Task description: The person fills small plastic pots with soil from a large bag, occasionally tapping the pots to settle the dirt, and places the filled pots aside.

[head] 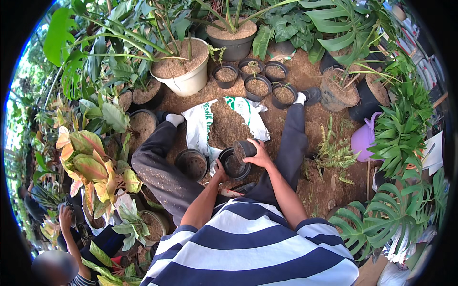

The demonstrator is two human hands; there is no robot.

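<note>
My right hand [261, 157] grips a small black plastic pot [247, 148], tipped on its side with its mouth turned left. Below it stands a wider black plastic pot [234, 171] with some soil inside. The left rim of that wider pot is held by my left hand [220, 173]. Another black pot [192, 165], with a little soil on its bottom, sits to the left between my legs. In front of the pots lies a torn white sack [196, 125] with green print, spread around a heap of loose brown potting mix [229, 127].
Several small potted seedlings [257, 87] stand beyond the sack, near a large white planter [184, 80]. At right are a fern [331, 153] and a purple watering can [363, 137]. A red-and-grey tool [232, 192] lies near my lap. Another person [66, 246] is at lower left.
</note>
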